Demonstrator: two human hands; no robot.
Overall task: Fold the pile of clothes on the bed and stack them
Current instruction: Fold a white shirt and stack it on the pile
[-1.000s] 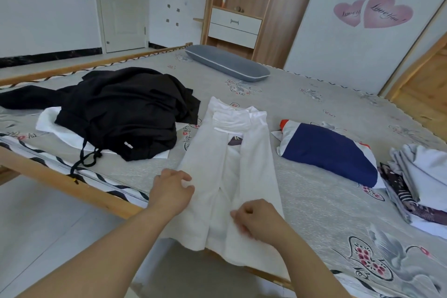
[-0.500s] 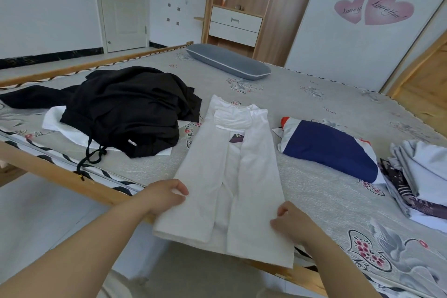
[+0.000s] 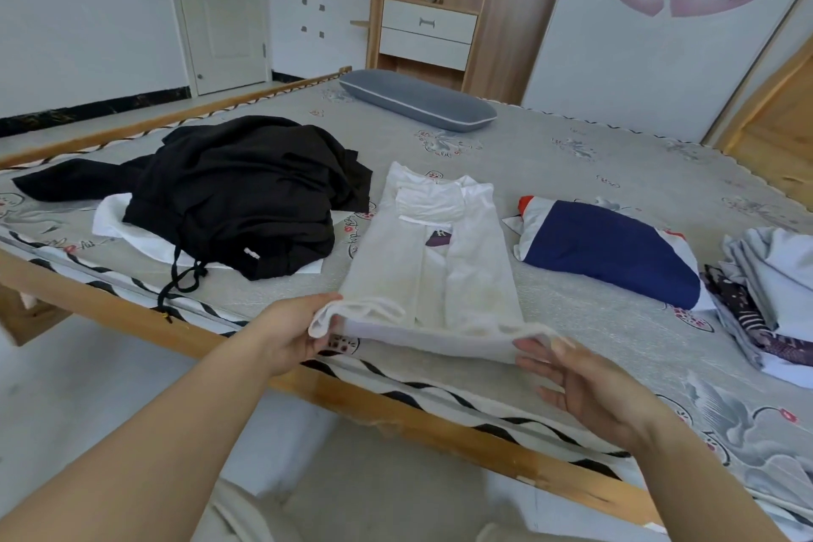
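A grey patterned bed [image 3: 572, 172] is covered with clothes: a black pile [image 3: 246, 194] at the left, a white garment [image 3: 440, 260] laid lengthwise at the near middle. Its near hem is lifted, gripped at the left corner by the left hand [image 3: 290, 334] and pinched at the right corner by the right hand [image 3: 585, 387], whose other fingers [image 3: 534, 363] are spread.

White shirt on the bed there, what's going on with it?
A person is folding the white shirt on the bed. Its sides are already folded in, and both hands grip the near hem, the left hand at one corner and the right hand at the other, lifting it off the mattress. A black pile waits unfolded; folded clothes sit at the right.
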